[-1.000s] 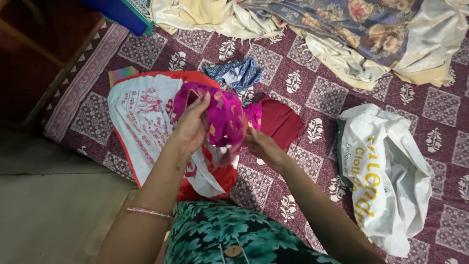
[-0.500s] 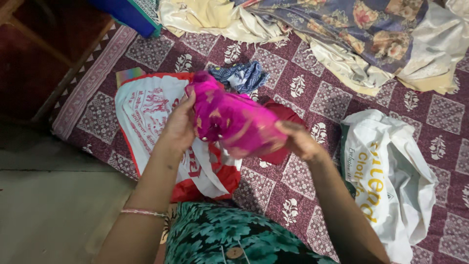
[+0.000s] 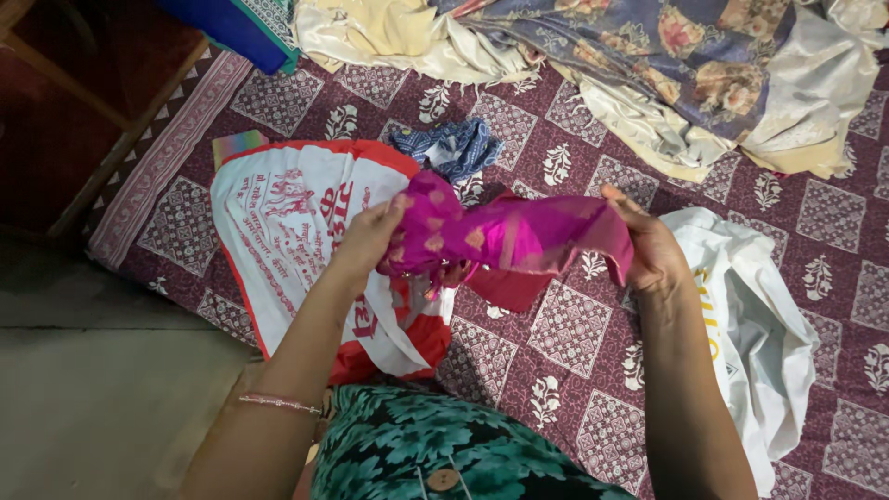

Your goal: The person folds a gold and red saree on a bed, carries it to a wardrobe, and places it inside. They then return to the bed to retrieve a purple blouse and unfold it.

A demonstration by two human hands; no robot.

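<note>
Red-and-white printed bag [image 3: 287, 231] laid flat on patterned maroon bedspread [image 3: 574, 324] at left. Left hand [image 3: 366, 243] closed on bunched end of magenta cloth [image 3: 500, 236]. Cloth held stretched above bedspread, long axis roughly horizontal, left to right, right end slightly lower. Dark red cloth [image 3: 505, 287] seen beneath. Right hand [image 3: 653, 245] clamped on cloth's right end. White plastic bag [image 3: 759, 333] crumpled at right.

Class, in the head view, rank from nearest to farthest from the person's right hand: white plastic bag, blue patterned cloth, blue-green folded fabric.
From the right hand:
1. White plastic bag, right beside it.
2. Blue patterned cloth, up-left.
3. Blue-green folded fabric, top-left corner.
</note>
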